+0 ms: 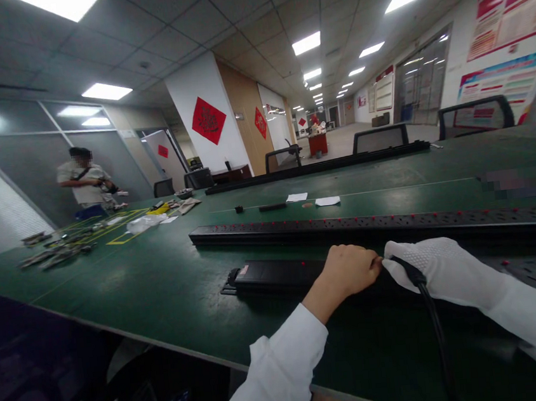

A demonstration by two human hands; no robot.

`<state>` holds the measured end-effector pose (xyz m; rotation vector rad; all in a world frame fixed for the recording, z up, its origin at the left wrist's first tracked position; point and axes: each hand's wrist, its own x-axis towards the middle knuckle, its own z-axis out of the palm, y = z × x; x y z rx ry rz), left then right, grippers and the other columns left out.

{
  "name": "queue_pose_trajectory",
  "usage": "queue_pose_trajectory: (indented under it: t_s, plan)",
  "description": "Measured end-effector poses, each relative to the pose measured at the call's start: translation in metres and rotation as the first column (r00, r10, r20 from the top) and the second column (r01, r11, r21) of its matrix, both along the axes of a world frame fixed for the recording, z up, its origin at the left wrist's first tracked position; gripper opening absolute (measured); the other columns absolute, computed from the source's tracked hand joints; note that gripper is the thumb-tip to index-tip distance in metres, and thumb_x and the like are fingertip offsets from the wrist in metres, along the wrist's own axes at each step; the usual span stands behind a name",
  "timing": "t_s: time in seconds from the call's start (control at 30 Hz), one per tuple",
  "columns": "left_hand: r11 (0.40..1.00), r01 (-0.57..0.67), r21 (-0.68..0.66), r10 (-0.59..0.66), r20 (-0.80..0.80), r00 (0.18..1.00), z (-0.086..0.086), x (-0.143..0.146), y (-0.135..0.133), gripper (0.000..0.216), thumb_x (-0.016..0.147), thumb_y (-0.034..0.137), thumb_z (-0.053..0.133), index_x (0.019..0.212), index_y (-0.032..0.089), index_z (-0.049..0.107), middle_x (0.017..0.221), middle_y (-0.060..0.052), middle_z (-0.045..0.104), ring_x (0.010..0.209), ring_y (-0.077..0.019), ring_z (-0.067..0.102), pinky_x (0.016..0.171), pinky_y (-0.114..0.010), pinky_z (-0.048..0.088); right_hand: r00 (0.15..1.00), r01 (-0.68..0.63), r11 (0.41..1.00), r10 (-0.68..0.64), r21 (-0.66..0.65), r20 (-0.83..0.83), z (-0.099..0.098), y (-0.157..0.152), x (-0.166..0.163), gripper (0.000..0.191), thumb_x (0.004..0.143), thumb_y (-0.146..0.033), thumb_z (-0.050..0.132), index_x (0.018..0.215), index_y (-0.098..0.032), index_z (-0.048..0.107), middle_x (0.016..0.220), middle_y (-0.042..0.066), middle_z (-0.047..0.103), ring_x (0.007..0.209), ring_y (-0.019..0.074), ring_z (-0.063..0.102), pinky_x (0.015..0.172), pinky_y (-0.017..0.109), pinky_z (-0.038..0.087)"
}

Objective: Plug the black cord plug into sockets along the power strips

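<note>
My right hand (428, 263), in a white dotted glove, is closed around a thick black cable (437, 329) at its wider end. From there the cable hangs down past the table's front edge. My bare left hand (349, 270) has its fingers curled in a pinch, touching or almost touching the right fingertips; what they hold is hidden. Beneath both hands lies a long black power strip (276, 276) with red dots, its left end carrying a bracket. Its middle is covered by my hands, and slots show on its right part.
A second long black power strip (262, 232) lies behind, parallel. Farther back are a long black rail (322, 164), white paper slips (328, 201) and a small black bar (272, 207). Tools and plastic bags (146, 223) lie left on the green table (162, 288). A person (88, 181) stands beyond.
</note>
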<state>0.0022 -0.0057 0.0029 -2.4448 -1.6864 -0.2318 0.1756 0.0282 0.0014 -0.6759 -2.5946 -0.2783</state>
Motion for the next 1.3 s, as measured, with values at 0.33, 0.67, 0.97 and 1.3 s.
queue_pose_trajectory:
  t_s: [0.33,0.67,0.97,1.3]
  plan:
    - [0.997,0.064,0.031,-0.064,-0.012,0.998,-0.001,0.023,0.004,0.034,0.084,0.035,0.03,0.088,0.019,0.061,0.087,-0.007,0.065,0.078,-0.0238,0.062,0.067,-0.039,0.048,0.997,-0.058,0.998,0.057,-0.025,-0.048,0.002,0.012,0.02,0.018,0.08,-0.033,0.044,0.084,-0.021,0.057,0.068,0.002,0.064,0.055,0.0142,0.059,0.051,0.022,0.042]
    - [0.997,0.072,0.0,-0.072,0.009,0.997,0.002,0.03,0.001,0.033,0.085,0.033,0.031,0.089,0.021,0.061,0.091,-0.005,0.065,0.082,-0.0219,0.062,0.07,-0.036,0.048,1.0,-0.014,0.996,0.013,-0.092,-0.013,0.006,0.011,0.025,0.016,0.079,-0.028,0.042,0.076,-0.019,0.055,0.06,0.0,0.059,0.052,0.0098,0.054,0.052,0.02,0.036]
    - [0.968,-0.243,-0.057,0.243,-0.015,0.97,-0.004,0.018,-0.005,0.051,0.088,0.041,0.02,0.085,0.018,0.066,0.084,-0.011,0.065,0.081,-0.0258,0.062,0.071,-0.041,0.045,0.998,0.031,0.997,-0.035,-0.065,-0.051,0.009,-0.001,0.022,0.015,0.075,-0.022,0.039,0.066,-0.018,0.051,0.056,-0.001,0.057,0.05,0.0068,0.051,0.053,0.018,0.032]
    - [0.858,-0.512,0.035,0.511,0.03,0.859,-0.007,0.0,-0.004,0.055,0.089,0.042,0.02,0.082,0.011,0.066,0.082,-0.015,0.064,0.08,-0.0279,0.061,0.068,-0.039,0.046,0.947,-0.067,0.99,0.025,-0.122,-0.319,0.009,-0.002,0.025,0.012,0.074,-0.018,0.04,0.071,-0.017,0.051,0.061,-0.001,0.06,0.053,0.0069,0.053,0.057,0.017,0.037]
